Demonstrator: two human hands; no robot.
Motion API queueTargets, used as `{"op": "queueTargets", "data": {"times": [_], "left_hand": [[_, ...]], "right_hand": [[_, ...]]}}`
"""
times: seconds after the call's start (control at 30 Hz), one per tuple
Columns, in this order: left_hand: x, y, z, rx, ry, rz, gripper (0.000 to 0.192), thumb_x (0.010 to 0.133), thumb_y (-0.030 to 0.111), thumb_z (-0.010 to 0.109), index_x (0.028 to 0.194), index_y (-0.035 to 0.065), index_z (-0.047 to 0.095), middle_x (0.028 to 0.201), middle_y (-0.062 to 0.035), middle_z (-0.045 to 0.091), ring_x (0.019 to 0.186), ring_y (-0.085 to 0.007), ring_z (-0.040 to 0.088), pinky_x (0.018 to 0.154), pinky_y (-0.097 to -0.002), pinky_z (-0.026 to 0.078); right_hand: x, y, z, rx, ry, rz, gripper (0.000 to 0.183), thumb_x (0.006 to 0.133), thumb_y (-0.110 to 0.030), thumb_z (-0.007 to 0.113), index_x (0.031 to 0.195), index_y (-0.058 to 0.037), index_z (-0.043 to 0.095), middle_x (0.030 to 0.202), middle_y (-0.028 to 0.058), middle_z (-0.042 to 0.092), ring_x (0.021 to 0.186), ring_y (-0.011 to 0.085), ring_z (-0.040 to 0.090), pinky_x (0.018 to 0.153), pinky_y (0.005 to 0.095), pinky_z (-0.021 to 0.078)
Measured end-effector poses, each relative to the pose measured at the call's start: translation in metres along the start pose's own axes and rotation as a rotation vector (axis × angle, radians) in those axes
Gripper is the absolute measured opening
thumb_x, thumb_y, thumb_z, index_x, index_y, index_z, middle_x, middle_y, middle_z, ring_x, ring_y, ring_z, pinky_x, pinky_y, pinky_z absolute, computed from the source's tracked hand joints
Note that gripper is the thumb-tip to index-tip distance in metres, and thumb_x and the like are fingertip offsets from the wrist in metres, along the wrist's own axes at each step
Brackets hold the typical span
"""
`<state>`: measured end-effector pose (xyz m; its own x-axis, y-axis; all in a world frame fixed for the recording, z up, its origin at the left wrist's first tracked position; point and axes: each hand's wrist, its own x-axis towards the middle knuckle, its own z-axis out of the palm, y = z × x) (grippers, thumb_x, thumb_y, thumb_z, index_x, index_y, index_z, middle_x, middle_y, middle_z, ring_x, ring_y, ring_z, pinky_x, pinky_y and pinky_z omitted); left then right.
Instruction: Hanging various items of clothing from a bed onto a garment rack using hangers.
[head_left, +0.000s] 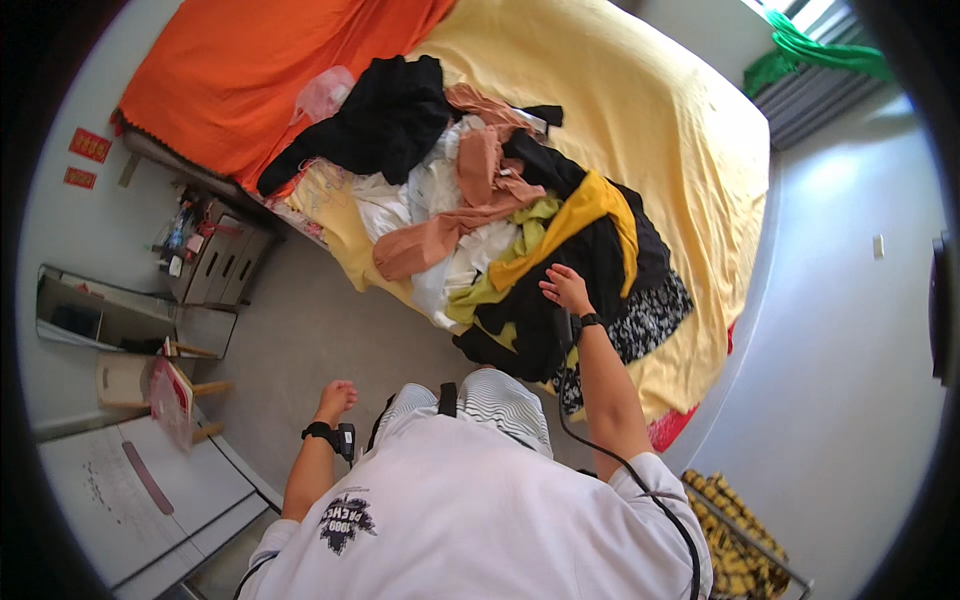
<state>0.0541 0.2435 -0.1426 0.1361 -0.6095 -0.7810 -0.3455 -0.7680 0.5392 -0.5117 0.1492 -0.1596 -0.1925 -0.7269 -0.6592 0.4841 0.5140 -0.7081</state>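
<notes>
A loose heap of clothes lies on the bed's yellow sheet (694, 165). My right hand (567, 289), fingers apart, is over black garments (592, 255) at the heap's near side, close to a yellow garment (574, 229); whether it touches cloth I cannot tell. My left hand (337, 399) is over the floor beside my body, fingers curled, holding nothing visible. The heap also has brown-orange clothing (427, 244), white clothing (442, 172), a yellow-green piece (476, 296), a black top (390, 124) and black-and-white patterned fabric (652, 315).
An orange cloth (247, 82) covers the bed's far left, with a pink plastic bag (324, 94) on it. To the left are a small drawer cabinet (225, 262), a mirror (105, 311) and a wooden chair (124, 379). A black cable (622, 461) runs along my right arm.
</notes>
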Motion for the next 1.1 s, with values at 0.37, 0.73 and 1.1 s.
{"op": "queueTargets", "data": {"times": [0.37,0.73,1.1], "left_hand": [[-0.051,0.025,-0.005,0.064,0.038,0.038,0.019,0.093,0.014,0.047,0.106,0.0040,0.058,0.088,-0.0056,0.065,0.071,-0.0118,0.061,0.061,-0.0252,0.048],[0.071,0.097,-0.056,0.059,-0.135,-0.044,0.020,0.093,0.019,0.049,0.102,0.0043,0.057,0.080,-0.0043,0.062,0.066,-0.0140,0.059,0.059,-0.0286,0.050],[0.154,0.361,0.086,0.217,-0.611,0.821,0.023,0.089,0.014,0.053,0.103,-0.0014,0.061,0.096,-0.0087,0.066,0.087,-0.0172,0.060,0.079,-0.0280,0.047]], "right_hand": [[0.197,-0.049,0.083,-1.230,0.345,-0.663,0.073,0.085,-0.017,0.058,0.145,-0.0223,0.017,0.104,0.0233,0.062,0.081,0.0396,0.064,0.072,0.0426,0.0526],[0.137,0.001,0.149,-0.998,-0.341,-0.793,0.024,0.077,-0.020,0.065,0.067,0.0002,0.057,0.063,0.0198,0.055,0.057,0.0329,0.052,0.057,0.0430,0.0426],[-0.091,-0.064,0.233,-0.969,-0.294,-0.602,0.013,0.080,-0.011,0.061,0.076,-0.0002,0.055,0.062,0.0091,0.050,0.057,0.0206,0.048,0.054,0.0318,0.0402]]}}
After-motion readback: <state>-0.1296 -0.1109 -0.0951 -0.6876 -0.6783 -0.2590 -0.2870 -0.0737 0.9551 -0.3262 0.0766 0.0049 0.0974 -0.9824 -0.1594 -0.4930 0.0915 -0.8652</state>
